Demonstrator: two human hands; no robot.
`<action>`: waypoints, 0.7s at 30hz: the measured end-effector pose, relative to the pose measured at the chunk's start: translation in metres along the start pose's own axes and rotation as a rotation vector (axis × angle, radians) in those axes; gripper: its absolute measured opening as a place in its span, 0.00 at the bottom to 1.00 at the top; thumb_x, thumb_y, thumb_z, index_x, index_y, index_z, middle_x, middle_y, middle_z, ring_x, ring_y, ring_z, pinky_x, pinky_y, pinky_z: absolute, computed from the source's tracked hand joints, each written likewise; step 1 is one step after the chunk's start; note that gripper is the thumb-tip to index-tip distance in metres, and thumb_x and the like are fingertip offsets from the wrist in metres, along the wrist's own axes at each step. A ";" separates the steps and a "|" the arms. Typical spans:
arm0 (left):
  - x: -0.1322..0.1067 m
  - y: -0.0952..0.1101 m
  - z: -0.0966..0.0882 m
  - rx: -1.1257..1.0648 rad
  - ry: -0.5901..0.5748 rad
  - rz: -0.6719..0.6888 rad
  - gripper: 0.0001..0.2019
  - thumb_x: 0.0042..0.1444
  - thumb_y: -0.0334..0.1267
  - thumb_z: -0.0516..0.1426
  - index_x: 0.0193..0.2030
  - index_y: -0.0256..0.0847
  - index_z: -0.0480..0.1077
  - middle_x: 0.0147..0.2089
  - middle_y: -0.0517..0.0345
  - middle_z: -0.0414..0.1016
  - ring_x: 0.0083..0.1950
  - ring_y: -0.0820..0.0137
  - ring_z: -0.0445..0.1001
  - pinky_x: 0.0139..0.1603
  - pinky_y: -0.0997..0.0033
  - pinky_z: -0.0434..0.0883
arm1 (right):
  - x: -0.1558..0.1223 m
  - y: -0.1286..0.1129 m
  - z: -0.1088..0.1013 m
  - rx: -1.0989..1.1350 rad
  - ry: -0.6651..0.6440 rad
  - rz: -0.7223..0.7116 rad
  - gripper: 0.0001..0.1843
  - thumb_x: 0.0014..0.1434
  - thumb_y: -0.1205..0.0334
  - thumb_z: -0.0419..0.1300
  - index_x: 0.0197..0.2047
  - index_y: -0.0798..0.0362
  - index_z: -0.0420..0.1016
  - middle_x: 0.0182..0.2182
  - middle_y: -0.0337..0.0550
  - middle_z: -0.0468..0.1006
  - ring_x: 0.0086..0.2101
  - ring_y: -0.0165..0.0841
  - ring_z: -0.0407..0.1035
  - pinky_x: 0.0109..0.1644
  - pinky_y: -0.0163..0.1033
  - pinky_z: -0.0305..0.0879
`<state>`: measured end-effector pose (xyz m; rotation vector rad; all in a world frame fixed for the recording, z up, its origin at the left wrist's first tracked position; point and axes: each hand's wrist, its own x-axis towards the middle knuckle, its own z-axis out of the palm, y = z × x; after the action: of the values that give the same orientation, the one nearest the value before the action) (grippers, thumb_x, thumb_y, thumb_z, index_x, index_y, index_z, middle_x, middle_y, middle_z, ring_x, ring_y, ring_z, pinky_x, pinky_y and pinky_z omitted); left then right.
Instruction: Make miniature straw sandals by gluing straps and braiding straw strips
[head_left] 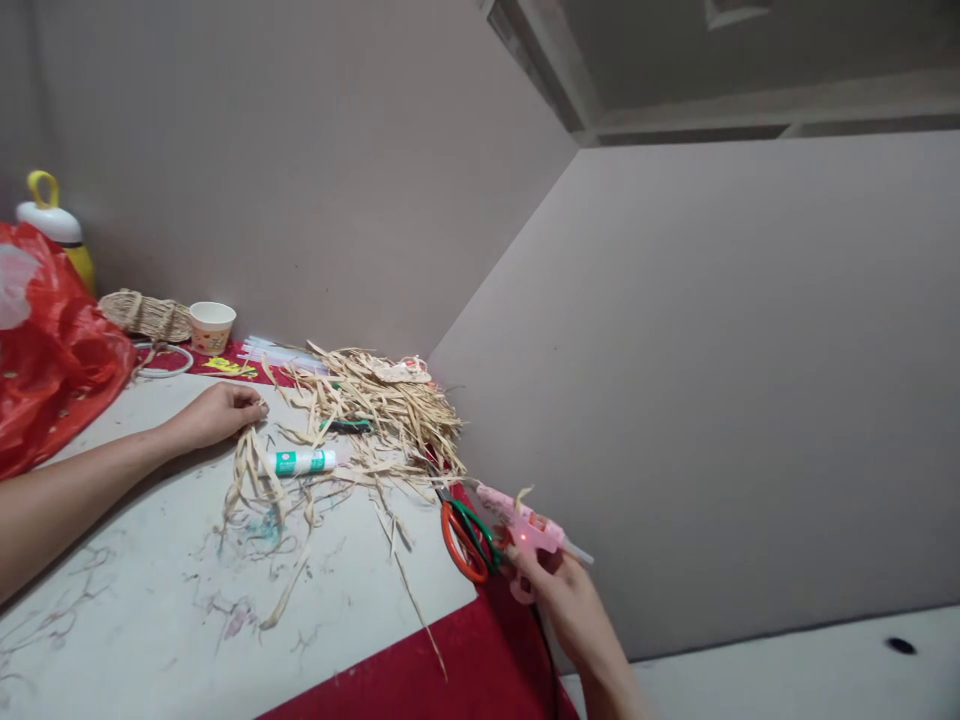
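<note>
My left hand (210,415) is over the left part of the white board, thumb and fingers pinched on a small bundle of raffia strands (247,468) whose ends hang onto the board. A white and green glue tube (301,461) lies just right of that bundle. At the board's right edge, my right hand (570,610) is wrapped round the handle of a pink hot glue gun (529,528), its nozzle pointing up and left and a small light glowing on its side. Scissors with red and green handles (463,540) lie directly left of the glue gun.
A pile of loose raffia (397,405) fills the back right corner against the grey partitions. Behind the board (360,610) are clear glue sticks (277,355), a paper cup (212,328), a twine bundle (146,315) and a white ring (163,360). A red plastic bag (64,350) and yellow-white bottle (52,222) stand left.
</note>
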<state>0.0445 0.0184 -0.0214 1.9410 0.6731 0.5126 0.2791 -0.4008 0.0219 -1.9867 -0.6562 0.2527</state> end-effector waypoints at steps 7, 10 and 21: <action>-0.001 0.002 0.000 0.019 0.001 0.001 0.19 0.44 0.54 0.57 0.27 0.37 0.69 0.20 0.61 0.66 0.23 0.73 0.60 0.25 0.74 0.57 | -0.017 -0.012 0.016 0.662 -0.064 0.262 0.22 0.44 0.60 0.72 0.43 0.58 0.75 0.35 0.48 0.81 0.27 0.33 0.75 0.30 0.35 0.72; -0.001 0.004 -0.001 0.051 -0.004 -0.005 0.20 0.45 0.55 0.56 0.28 0.36 0.69 0.20 0.63 0.65 0.24 0.73 0.59 0.26 0.75 0.57 | -0.017 -0.011 0.020 0.785 -0.078 0.279 0.19 0.47 0.64 0.70 0.43 0.58 0.76 0.39 0.49 0.80 0.33 0.35 0.76 0.34 0.36 0.75; -0.001 0.007 -0.002 0.058 -0.025 -0.008 0.20 0.44 0.56 0.56 0.27 0.37 0.69 0.23 0.62 0.66 0.26 0.73 0.60 0.28 0.75 0.58 | -0.016 0.000 0.019 1.013 -0.100 0.220 0.20 0.43 0.75 0.65 0.42 0.54 0.77 0.47 0.46 0.78 0.49 0.37 0.70 0.59 0.43 0.64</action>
<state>0.0446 0.0166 -0.0145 1.9949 0.6864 0.4684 0.2574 -0.3959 0.0109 -1.0613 -0.2608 0.6697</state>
